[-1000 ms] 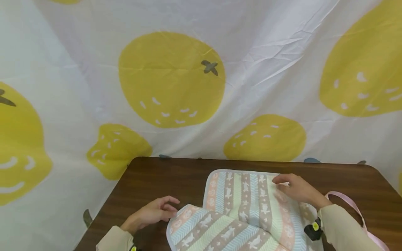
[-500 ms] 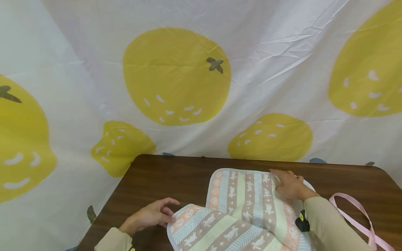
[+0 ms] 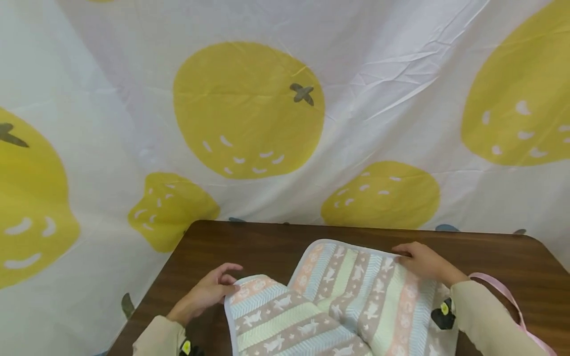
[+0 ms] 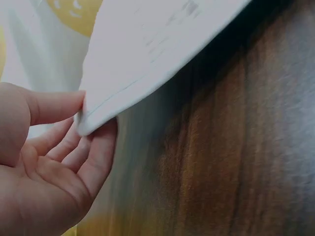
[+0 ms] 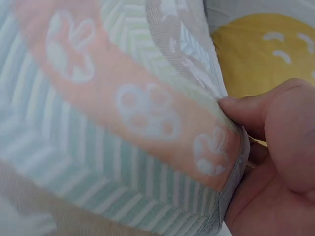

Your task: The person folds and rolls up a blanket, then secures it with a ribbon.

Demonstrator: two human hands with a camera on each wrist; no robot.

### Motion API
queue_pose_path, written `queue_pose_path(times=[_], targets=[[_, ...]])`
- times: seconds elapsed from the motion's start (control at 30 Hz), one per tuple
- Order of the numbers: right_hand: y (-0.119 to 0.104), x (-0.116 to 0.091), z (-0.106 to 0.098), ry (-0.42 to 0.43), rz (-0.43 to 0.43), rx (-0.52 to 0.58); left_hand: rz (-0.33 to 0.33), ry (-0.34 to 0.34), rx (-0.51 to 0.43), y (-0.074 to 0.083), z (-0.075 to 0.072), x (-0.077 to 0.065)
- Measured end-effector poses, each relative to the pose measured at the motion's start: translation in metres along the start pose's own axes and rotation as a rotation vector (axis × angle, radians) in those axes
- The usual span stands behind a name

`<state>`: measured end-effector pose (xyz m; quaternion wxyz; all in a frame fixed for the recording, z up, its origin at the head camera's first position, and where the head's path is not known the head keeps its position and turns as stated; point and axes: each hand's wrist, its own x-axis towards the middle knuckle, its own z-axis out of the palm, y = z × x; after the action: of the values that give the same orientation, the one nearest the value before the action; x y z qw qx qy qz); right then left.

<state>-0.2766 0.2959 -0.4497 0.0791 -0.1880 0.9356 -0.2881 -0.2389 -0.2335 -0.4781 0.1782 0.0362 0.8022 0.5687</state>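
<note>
A quilted cloth with pastel stripes, white animal figures and a pale bound edge lies creased down its middle at the front of the table. My left hand pinches its left corner between thumb and fingers; in the left wrist view that corner's pale underside is lifted off the wood. At the far edge, my right hand pinches the border. In the right wrist view the thumb presses on the striped face and the other fingers are mostly hidden behind the edge.
The dark wooden table reaches back to a white curtain printed with yellow fruit. A pink strap loops on the table at the right, partly behind the right sleeve.
My left hand has taken the cloth's left corner and raised it slightly up and left. My right hand reached in along the far edge, then came back right, gripping it.
</note>
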Motion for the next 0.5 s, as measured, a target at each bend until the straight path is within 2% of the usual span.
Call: queue_pose_path(times=[0.13, 0.27, 0.4, 0.5], targets=[[0.011, -0.022, -0.001, 0.044, -0.004, 0.071, -0.018, 0.139, 0.092, -0.001, -0.002, 0.008], [0.023, -0.046, -0.004, 0.050, 0.021, 0.120, -0.037, 0.240, 0.185, -0.004, -0.008, 0.018], [0.033, -0.072, -0.007, 0.058, 0.033, 0.092, -0.050, 0.320, 0.228, -0.007, -0.014, 0.030], [0.041, -0.088, -0.008, 0.066, 0.016, 0.057, -0.048, 0.378, 0.214, -0.009, -0.017, 0.039]])
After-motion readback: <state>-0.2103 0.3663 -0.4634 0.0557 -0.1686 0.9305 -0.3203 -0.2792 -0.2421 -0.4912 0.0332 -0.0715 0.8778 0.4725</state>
